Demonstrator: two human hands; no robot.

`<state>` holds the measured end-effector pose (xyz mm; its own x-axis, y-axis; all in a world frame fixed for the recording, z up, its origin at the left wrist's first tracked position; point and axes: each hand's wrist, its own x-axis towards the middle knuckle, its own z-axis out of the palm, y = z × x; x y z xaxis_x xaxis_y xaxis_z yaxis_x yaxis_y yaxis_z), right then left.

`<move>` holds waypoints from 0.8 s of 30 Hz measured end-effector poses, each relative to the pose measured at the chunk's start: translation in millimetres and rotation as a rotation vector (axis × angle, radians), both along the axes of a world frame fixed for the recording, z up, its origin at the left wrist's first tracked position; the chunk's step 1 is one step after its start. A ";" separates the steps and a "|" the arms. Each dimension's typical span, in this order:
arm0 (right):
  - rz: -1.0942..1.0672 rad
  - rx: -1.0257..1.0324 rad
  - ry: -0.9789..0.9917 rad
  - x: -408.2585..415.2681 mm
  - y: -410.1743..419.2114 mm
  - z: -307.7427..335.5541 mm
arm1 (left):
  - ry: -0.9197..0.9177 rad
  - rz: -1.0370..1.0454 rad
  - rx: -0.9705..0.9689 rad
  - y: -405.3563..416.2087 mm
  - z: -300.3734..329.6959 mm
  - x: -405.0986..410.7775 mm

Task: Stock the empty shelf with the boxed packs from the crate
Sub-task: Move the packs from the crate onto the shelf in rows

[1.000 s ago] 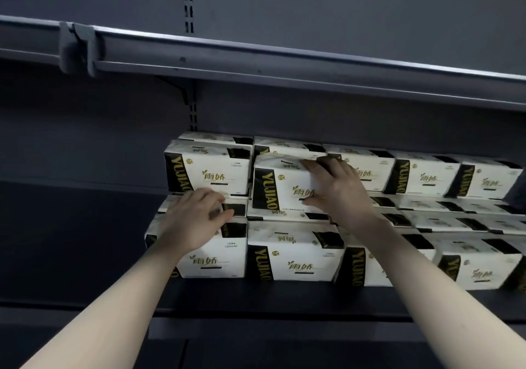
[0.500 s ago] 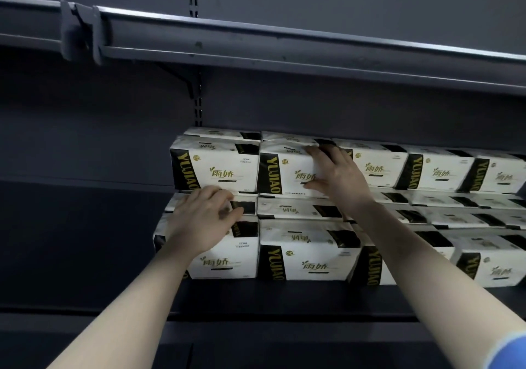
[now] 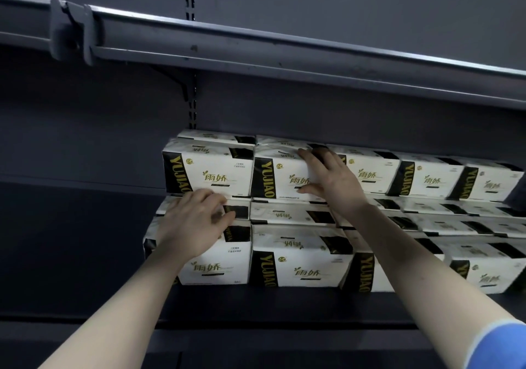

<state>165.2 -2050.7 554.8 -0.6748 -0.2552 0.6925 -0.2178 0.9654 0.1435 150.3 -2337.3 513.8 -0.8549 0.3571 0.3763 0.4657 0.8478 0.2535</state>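
White boxed packs with black and gold "YUJIAO" bands stand two layers high on the dark shelf (image 3: pixel 256 303). My right hand (image 3: pixel 333 180) grips the second pack from the left in the upper layer (image 3: pixel 273 175), fingers over its top edge and thumb on its front face. That pack sits level with its neighbours. My left hand (image 3: pixel 193 223) rests with relaxed fingers on top of the lower left pack (image 3: pixel 216 266), just under the upper left pack (image 3: pixel 210 169). The crate is out of view.
The upper shelf's metal rail (image 3: pixel 284 55) runs overhead with a bracket clip at its left. The shelf's left part (image 3: pixel 79 240) is bare beside the stack. More packs (image 3: pixel 427 180) run to the right edge.
My right hand has pushed the upper pack back until it lines up with its row. My left hand has stayed on the lower left pack.
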 end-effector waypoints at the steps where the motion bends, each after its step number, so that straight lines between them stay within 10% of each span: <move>1: 0.002 0.002 -0.002 0.5 -0.5 0.2 | 0.001 0.000 0.002 0.3 0.0 -0.2; 24: -0.315 0.013 -0.157 3.9 -11.9 10.6 | 0.059 0.003 0.027 -0.7 -3.6 -1.4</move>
